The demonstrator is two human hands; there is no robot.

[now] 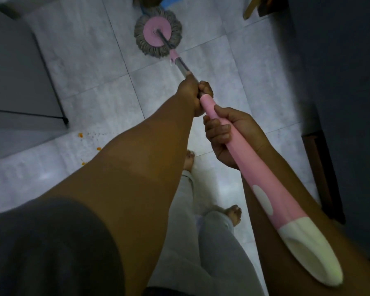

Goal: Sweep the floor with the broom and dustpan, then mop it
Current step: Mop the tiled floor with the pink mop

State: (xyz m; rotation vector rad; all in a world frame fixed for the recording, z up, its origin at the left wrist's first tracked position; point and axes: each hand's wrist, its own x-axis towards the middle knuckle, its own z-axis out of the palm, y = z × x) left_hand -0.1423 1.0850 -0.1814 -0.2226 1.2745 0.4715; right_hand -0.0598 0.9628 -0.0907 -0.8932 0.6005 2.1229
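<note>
Main risk: orange crumbs (81, 135) lie on the tiled floor (90, 67) at left, well apart from the mop head (157, 37). If the wet strands pass over them they likely smear or drag instead of lifting, so that patch looks unswept. Second risk: bare feet (233, 214) on tile that may be wet, so a slip is possible on a long reach. Third: the mop head sits flat on the floor far ahead, near a blue object (169, 2) at the top edge, and a further push could bump it. Pose: left hand (193, 97) is extended forward, arm nearly straight, fingers wrapped round the mop handle (244, 161) where the metal shaft meets the pink grip. Right hand (229, 135) is closer to the body, clenched around the pink grip just behind the left, elbow bent. The white handle end points back past the right forearm.
</note>
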